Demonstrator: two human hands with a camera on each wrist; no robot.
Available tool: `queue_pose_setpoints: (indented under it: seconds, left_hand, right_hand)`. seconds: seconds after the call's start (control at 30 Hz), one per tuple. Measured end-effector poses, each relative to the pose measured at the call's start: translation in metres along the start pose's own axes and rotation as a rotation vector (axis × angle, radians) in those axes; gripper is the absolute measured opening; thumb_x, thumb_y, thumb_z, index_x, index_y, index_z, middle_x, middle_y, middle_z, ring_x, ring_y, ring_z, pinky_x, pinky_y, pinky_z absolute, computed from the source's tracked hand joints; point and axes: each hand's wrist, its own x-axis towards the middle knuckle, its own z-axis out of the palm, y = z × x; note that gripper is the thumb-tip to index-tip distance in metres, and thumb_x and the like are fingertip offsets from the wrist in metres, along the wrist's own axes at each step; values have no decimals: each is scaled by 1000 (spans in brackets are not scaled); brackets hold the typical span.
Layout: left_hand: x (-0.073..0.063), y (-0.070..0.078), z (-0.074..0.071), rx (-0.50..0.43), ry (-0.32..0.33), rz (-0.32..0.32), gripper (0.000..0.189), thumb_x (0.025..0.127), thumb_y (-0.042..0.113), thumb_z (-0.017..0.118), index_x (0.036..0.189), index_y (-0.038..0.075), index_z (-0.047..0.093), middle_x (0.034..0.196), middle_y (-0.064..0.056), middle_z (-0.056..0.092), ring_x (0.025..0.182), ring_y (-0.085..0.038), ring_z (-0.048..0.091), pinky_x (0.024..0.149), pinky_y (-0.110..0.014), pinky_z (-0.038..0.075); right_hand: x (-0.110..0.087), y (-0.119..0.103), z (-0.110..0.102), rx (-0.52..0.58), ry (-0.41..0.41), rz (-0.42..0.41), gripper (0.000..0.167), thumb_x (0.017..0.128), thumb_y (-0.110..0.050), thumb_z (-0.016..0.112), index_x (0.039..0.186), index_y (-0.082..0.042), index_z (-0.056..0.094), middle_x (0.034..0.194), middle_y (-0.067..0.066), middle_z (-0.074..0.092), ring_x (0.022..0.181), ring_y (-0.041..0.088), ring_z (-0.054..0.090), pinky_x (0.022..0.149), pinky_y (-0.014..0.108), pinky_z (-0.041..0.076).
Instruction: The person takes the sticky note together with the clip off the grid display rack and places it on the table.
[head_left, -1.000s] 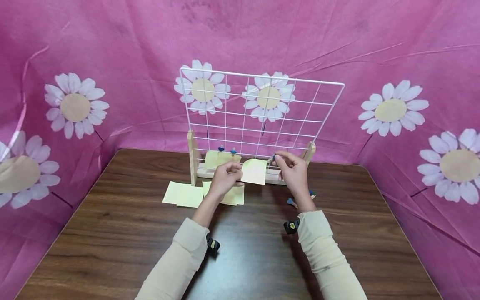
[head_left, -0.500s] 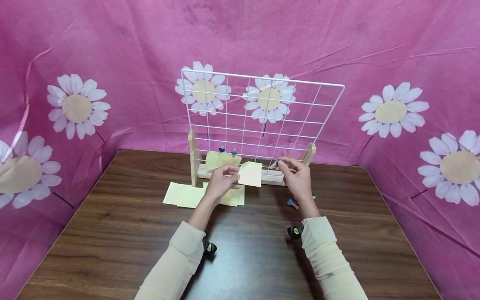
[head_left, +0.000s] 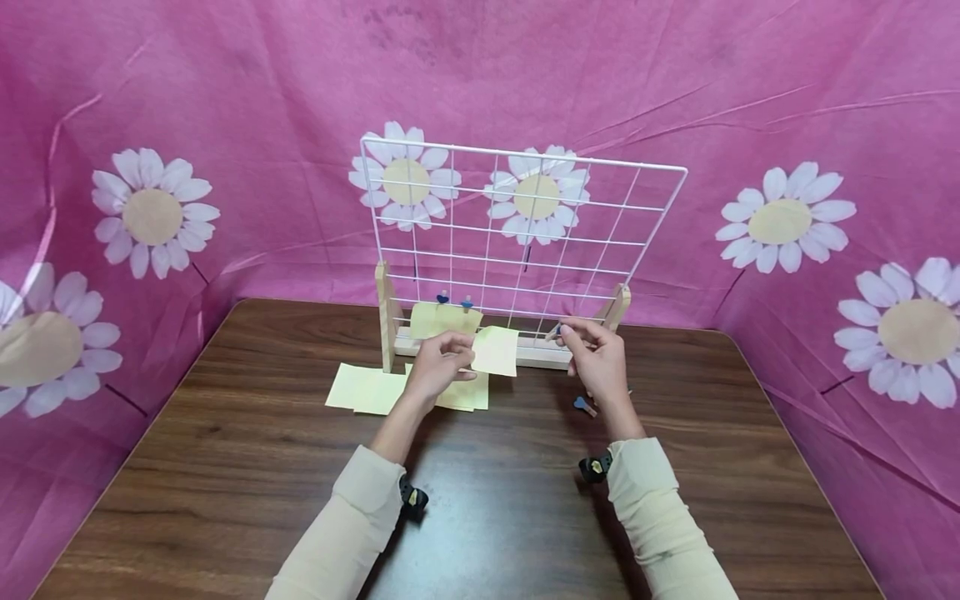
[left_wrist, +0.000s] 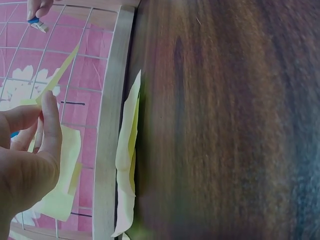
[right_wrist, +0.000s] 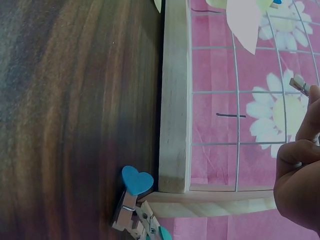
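My left hand (head_left: pixel 441 367) pinches a pale yellow sticky note (head_left: pixel 497 352) by its left edge, in front of the lower part of a white wire grid (head_left: pixel 517 267). In the left wrist view the note (left_wrist: pixel 61 72) stands out from between thumb and fingertips. To the right, my right hand (head_left: pixel 600 365) pinches a small wooden clothespin (right_wrist: pixel 298 84) with a blue end; its bare tips point left toward the note, with a gap between. Yellow notes (head_left: pixel 435 320) hang low on the grid's left side under two clothespins with blue hearts (head_left: pixel 467 302).
Several yellow notes (head_left: pixel 363 387) lie on the brown table (head_left: pixel 495 500) before the grid's wooden stand (head_left: pixel 386 321). By its right foot is a small cluster of clothespins, one with a blue heart (right_wrist: pixel 136 180). A pink flowered cloth (head_left: pixel 300 108) surrounds the table.
My left hand has drawn the note slightly left and down. The right hand has shifted a little right and down with its clothespin, so the gap between note and clothespin is wider.
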Motion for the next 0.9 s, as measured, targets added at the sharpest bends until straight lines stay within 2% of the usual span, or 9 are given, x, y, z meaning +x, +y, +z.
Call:
queue_pose_setpoints:
  seconds: [0.1,0.17,0.23,0.43,0.67,0.77,0.87,0.9]
  left_hand:
    - [-1,0,-1,7,-1,3,23,91,-8,62,114,-10,65,96,-13,58,82,-17,60,77,-35,65]
    - [-1,0,-1,12,0,0,23,91,-8,62,114,-10,64,97,-13,57,83,-18,60,78,-35,65]
    - [-3,0,-2,18,-3,1,23,91,-8,62,114,-10,64,98,-14,57,85,-19,59,78,-35,65]
    - [-4,-3,-4,18,-7,-6,25,90,-9,61,115,-11,63,99,-14,57,87,-20,58,78,-35,65]
    - [-5,-6,-7,25,-5,-11,25,90,-10,61,115,-12,63,97,-13,56,87,-20,58,78,-35,65]
    - [-6,-7,-8,31,-9,-9,24,91,-9,61,115,-12,63,96,-13,56,87,-20,58,78,-36,65]
    - [-7,-9,-8,35,-16,-19,24,91,-9,61,115,-10,64,96,-12,56,88,-20,58,78,-35,65]
    - [-8,-10,-8,35,-20,-23,24,91,-9,61,116,-10,64,97,-13,56,89,-20,58,78,-35,65]
  right_hand:
    - [-5,-13,0,-22,-16,-2,21,98,4,61,114,17,66,85,34,66,36,13,48,32,20,41]
    - [-9,-21,0,-41,-23,1,21,98,5,61,114,18,65,88,39,64,37,12,49,33,19,43]
    - [-12,-24,-1,-50,-23,10,21,98,4,61,114,17,66,87,37,66,37,11,49,34,20,44]
    - [-17,-22,-5,-45,-17,51,22,99,1,62,115,15,66,80,19,70,38,10,49,34,21,43]
    - [-20,-12,-10,-24,-7,72,22,98,2,62,115,16,66,83,31,68,38,11,49,32,17,40]
    - [-19,1,-15,-11,-2,102,23,99,0,62,117,15,66,80,21,70,37,10,49,32,17,40]
    - [-18,13,-20,-1,7,134,23,99,-1,62,118,13,66,73,2,71,37,8,48,31,16,38]
    - [-19,10,-21,-6,5,137,23,99,-1,62,117,13,66,71,-4,70,37,8,48,31,16,38]
